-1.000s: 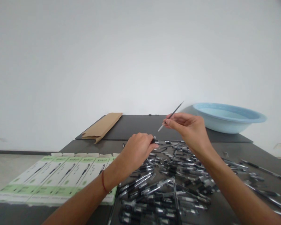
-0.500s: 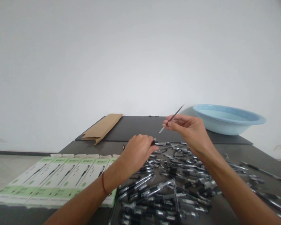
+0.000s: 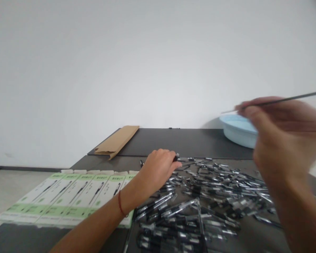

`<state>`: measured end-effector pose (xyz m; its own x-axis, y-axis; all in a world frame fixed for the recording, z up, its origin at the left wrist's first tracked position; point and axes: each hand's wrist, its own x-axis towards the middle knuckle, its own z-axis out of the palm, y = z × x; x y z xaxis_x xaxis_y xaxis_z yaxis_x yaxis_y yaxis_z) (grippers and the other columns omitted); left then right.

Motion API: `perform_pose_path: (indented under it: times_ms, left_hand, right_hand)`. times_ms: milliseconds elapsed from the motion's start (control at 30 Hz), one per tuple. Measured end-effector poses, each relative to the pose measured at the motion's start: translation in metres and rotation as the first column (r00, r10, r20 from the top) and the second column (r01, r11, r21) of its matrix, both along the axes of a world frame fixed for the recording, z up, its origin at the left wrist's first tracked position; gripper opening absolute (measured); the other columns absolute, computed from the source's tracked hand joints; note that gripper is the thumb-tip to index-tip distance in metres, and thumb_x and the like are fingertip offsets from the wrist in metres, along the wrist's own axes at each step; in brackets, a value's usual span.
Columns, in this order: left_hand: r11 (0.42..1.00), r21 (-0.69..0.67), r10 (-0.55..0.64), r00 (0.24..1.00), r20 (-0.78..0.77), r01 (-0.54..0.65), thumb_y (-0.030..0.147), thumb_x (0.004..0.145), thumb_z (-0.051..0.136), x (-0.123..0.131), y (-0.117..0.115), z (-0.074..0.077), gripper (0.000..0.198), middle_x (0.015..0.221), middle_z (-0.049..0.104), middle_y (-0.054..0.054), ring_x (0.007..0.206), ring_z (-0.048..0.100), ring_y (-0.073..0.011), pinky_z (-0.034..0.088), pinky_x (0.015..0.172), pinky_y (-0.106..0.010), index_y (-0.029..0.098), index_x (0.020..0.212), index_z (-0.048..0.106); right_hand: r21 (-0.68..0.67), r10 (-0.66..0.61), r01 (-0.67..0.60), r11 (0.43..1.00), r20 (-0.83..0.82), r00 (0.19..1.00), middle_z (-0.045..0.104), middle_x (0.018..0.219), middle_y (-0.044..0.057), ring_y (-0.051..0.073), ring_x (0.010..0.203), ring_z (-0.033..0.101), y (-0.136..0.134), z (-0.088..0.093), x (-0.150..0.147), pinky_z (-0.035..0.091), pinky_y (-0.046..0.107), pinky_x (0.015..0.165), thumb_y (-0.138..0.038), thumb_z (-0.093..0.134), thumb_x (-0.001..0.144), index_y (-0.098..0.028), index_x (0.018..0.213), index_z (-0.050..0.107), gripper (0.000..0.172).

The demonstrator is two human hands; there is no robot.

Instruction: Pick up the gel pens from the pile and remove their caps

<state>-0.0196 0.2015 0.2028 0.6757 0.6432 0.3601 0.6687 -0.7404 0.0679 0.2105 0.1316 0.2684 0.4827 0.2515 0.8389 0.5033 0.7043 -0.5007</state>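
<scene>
A: What does the right hand (image 3: 281,130) hold?
B: A thin rod (image 3: 305,95), pinched between thumb and fingertips, raised above the surface (image 3: 179,142). The hand is blurred.
A: And the rod's look?
B: Slim and straight, tilted slightly up to the right. A pale, narrow end pokes out left of the fingertips; the dark length crosses the hand and runs out of view.
A: The left hand (image 3: 158,167)?
B: Curled around a black piece (image 3: 176,157), its clear tip showing by the thumb; the palm hides the rest. A red band (image 3: 120,203) circles the wrist.
A: What lies close by?
B: Pens (image 3: 183,207), black and clear, strewn in a loose heap just right of the left hand and nearer the wearer, pointing every which way. Left of that hand, white-and-green cartons (image 3: 76,196) printed with pens stand side by side in a row.
A: Farther out?
B: Beyond the left hand, a flat brown paper bag (image 3: 118,140). Behind the right hand, a pale blue basin (image 3: 239,131), partly covered by it.
A: The room?
B: The surface is dark, with a seam beyond the left hand. A plain pale wall (image 3: 158,63) rises behind; grey floor (image 3: 21,186) shows past the cartons.
</scene>
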Motion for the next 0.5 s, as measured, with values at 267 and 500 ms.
perform_pose_path:
  times_ms: [267,500]
  left_hand:
    - [1.000,-0.011,0.029,1.000,0.008,-0.029,0.044,0.102,0.056,0.003,-0.006,0.009,0.034,0.078,0.069,-0.006,0.072,0.062,-0.0214,0.032,0.063,-0.033,0.017,0.083,0.064]
    - [0.997,-0.071,0.019,0.995,0.101,-0.012,0.050,0.098,0.061,-0.001,-0.001,0.006,0.041,0.070,0.067,-0.003,0.063,0.058,-0.0174,0.029,0.059,-0.032,0.017,0.074,0.062]
  right_hand:
    - [-0.468,0.517,-0.440,0.766,0.042,0.855,0.080,0.085,0.004,0.021,0.077,0.075,0.050,-0.041,-0.029,0.064,0.038,0.077,-0.031,0.082,0.082,-0.022,0.086,0.079,0.010]
    - [-0.304,0.357,-0.348,0.887,-0.029,0.934,0.080,0.088,0.003,0.022,0.083,0.077,0.037,-0.028,-0.025,0.065,0.038,0.084,-0.026,0.083,0.080,-0.023,0.085,0.080,0.007]
